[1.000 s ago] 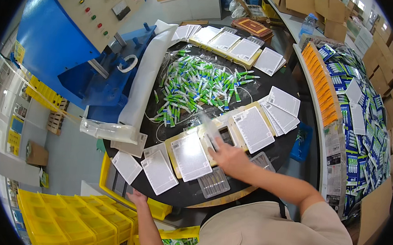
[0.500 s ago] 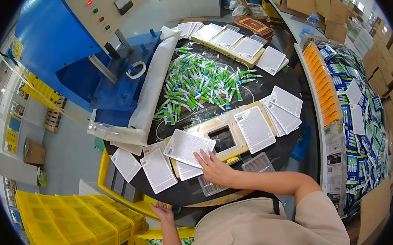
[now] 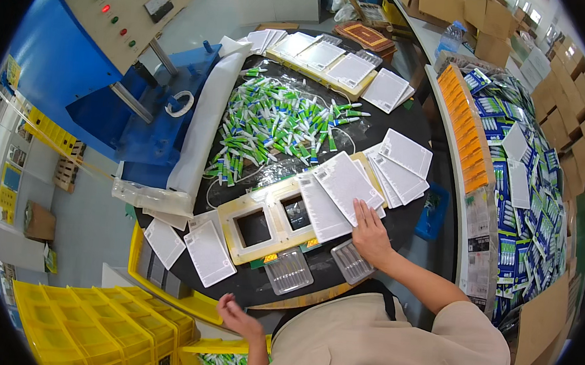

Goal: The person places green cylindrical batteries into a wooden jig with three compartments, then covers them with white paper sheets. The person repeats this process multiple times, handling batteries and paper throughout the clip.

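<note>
My right hand (image 3: 371, 237) has its fingers on a white printed card (image 3: 350, 185), gripping it near its lower edge; the thumb is hidden. Another white card (image 3: 321, 211) lies partly under it. Both cover the right end of a cream-yellow frame fixture (image 3: 258, 210), whose left and middle openings show bare. Along its near edge sit two clear plastic blister trays (image 3: 289, 272) with ribbed hollows. My left hand (image 3: 241, 320) hovers off the table's near edge, fingers loosely bent and apart, with nothing visible in it.
Green-and-white small tubes (image 3: 276, 124) lie heaped on the black round table. A second fixture (image 3: 345, 86) with cards stands behind. More cards fan out at left (image 3: 209, 255) and right (image 3: 402, 166). A blue press (image 3: 154, 129) stands left, yellow crates (image 3: 92, 324) lower left.
My right hand has moved right with white cards, uncovering the fixture's left opening. The left hand has risen slightly. The whole view has shifted a little.
</note>
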Motion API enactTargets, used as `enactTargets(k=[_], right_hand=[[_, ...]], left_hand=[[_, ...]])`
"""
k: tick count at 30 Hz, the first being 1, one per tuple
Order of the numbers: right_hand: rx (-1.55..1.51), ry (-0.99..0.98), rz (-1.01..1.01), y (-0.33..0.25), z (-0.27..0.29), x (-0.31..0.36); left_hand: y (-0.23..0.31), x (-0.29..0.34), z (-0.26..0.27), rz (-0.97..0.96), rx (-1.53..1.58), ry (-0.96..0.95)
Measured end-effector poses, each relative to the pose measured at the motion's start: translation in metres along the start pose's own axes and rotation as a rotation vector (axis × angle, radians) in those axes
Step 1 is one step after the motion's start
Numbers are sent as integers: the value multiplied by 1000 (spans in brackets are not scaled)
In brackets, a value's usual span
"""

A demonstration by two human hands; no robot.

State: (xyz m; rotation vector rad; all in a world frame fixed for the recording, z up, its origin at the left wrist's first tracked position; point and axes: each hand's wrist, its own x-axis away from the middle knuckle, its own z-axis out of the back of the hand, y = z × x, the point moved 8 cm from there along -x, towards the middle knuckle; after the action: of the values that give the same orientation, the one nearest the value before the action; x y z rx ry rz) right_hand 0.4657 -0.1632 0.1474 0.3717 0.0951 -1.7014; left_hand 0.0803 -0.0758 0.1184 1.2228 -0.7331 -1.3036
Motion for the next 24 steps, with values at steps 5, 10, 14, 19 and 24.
enactTargets(k=[5, 10, 14, 19, 24], right_hand=[[-33, -50, 10, -18, -3, -10], [10, -62, 150, -2, 21, -39], [-93, -123, 84, 28, 27, -41], [173, -170, 198, -20, 5, -2], [209, -55, 147, -35, -10, -6]], left_hand=[[75, 40, -85, -582, -372, -661], [85, 55, -125, -861, -560, -927], [91, 54, -143, -879, -584, -1048], [116, 115, -174, -1039, -342, -1225], [124, 140, -198, -1150, -374, -1231]])
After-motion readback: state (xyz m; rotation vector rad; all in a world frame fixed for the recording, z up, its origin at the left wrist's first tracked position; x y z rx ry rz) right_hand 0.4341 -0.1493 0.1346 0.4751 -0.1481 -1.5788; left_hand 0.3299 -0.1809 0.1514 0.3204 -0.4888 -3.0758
